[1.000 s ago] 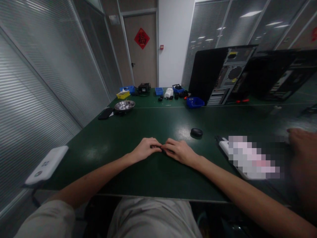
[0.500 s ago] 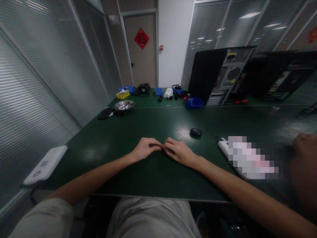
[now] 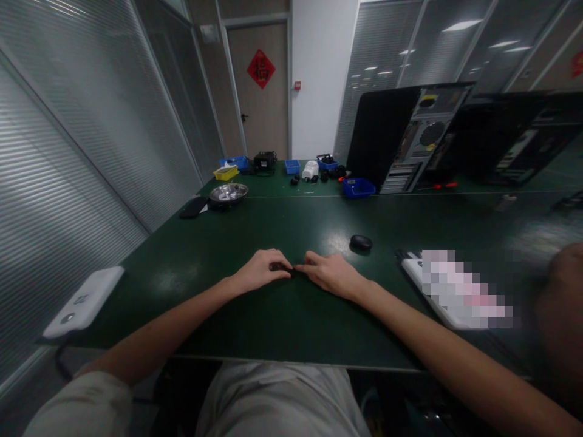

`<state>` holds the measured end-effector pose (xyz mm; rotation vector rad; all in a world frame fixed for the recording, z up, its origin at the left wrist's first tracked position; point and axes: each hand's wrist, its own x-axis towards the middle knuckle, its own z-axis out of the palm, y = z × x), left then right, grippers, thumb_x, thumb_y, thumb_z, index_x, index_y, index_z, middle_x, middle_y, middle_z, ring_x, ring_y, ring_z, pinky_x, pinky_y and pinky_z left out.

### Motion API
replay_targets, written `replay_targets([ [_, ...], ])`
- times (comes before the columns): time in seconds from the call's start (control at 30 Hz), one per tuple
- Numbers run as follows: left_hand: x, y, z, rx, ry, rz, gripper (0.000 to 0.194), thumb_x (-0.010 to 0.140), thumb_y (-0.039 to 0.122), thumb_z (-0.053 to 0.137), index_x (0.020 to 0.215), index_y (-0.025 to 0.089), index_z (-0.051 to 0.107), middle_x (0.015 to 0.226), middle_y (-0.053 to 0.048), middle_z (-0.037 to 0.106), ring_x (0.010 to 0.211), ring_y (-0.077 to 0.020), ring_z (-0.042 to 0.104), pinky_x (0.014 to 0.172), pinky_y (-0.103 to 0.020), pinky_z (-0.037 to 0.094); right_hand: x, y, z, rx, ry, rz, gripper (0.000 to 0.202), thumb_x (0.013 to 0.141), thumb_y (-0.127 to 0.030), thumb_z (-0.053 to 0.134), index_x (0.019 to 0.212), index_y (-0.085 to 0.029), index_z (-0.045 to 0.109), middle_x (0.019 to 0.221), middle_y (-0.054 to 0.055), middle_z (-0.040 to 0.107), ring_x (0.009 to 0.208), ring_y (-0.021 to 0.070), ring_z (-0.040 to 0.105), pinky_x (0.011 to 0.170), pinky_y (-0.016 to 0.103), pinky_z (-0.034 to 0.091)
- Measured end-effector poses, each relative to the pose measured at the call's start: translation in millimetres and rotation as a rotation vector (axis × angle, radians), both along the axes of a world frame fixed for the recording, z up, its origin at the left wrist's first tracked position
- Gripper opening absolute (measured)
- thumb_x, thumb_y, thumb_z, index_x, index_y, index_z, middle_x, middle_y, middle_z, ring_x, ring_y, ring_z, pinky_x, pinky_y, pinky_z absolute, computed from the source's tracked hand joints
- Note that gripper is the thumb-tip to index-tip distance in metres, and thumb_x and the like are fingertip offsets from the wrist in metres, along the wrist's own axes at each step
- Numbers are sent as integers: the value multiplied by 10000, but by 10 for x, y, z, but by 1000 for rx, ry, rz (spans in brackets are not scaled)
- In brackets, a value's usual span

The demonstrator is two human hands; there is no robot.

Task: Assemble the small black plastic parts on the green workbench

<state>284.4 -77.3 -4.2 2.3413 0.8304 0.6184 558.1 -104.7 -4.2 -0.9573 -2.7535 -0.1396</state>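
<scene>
My left hand [image 3: 263, 270] is just above the green table, its thumb and fingers pinching a small dark piece [image 3: 292, 272]. The piece is too small and dim to name. Opposite it lies my right hand [image 3: 332, 277], its index finger stretched out so that the tip meets or nearly meets the piece. The other right fingers are bent, and I see nothing held in them. Beyond my right hand a black computer mouse [image 3: 361, 243] rests on the table.
A white device [image 3: 84, 302] sits at the left edge. To the right is a partly pixelated white object [image 3: 437, 303], with another person's blurred hand [image 3: 562, 285] beside it. Farther back stand a metal bowl [image 3: 229, 193], a blue bin [image 3: 358, 188] and a black computer tower [image 3: 382, 136].
My hands have drawn slightly apart. The left has shifted a little to the left, and my right index finger has straightened. More of the small dark piece shows between them.
</scene>
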Motion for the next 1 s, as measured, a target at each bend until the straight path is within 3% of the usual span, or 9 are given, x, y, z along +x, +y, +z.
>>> replay_targets([
  [0.17, 11, -25, 29, 82, 3, -8, 166, 925, 326, 743, 1039, 210, 775, 1141, -72, 681, 1084, -218, 631, 940, -333, 496, -10, -4, 0, -5, 7, -7, 400, 1049, -239, 466, 1411, -298, 626, 1102, 64, 610, 666, 108, 544, 566, 257, 335],
  [0.33, 41, -22, 7, 124, 39, -86, 180, 982, 276, 667, 1143, 217, 722, 1303, -76, 667, 1246, -228, 588, 1088, -391, 456, -20, -4, 9, -16, -22, -11, 384, 1066, -265, 440, 1400, -281, 628, 1158, 66, 605, 687, 109, 557, 596, 262, 363],
  [0.57, -8, 57, -5, 160, 142, -129, 272, 1051, 294, 547, 1281, 228, 676, 1231, -82, 686, 1173, -211, 625, 1053, -368, 488, 56, 2, -6, -51, -4, -33, 388, 1068, -288, 441, 1417, -283, 612, 1169, 61, 612, 735, 125, 586, 633, 273, 380],
  [0.67, -180, 191, -28, 185, 181, -78, 294, 1065, 319, 513, 1293, 223, 671, 1242, -87, 678, 1166, -211, 631, 1038, -365, 499, 132, 15, -31, -63, 31, -56, 383, 1073, -297, 435, 1403, -292, 629, 1170, 58, 620, 754, 129, 597, 660, 274, 391],
  [0.73, -442, 347, -60, 204, 225, 15, 314, 1066, 344, 501, 1300, 215, 666, 1265, -92, 670, 1164, -219, 632, 1027, -377, 506, 164, 23, -39, -74, 55, -74, 377, 1076, -308, 436, 1390, -292, 644, 1168, 59, 626, 759, 129, 601, 672, 272, 397],
  [0.8, -846, 543, -98, 225, 287, 160, 350, 1064, 363, 486, 1327, 202, 652, 1304, -101, 659, 1180, -235, 625, 1028, -395, 505, 173, 28, -39, -88, 77, -89, 370, 1075, -312, 443, 1375, -287, 657, 1165, 62, 633, 768, 130, 609, 682, 270, 402],
  [1.0, -2467, 1016, -184, 270, 511, 789, 366, 1014, 299, 502, 1276, 147, 708, 1326, -123, 686, 1254, -288, 602, 1110, -370, 413, 143, 22, -21, -114, 118, -108, 359, 1068, -307, 460, 1348, -283, 683, 1160, 63, 645, 793, 140, 623, 712, 276, 420],
])
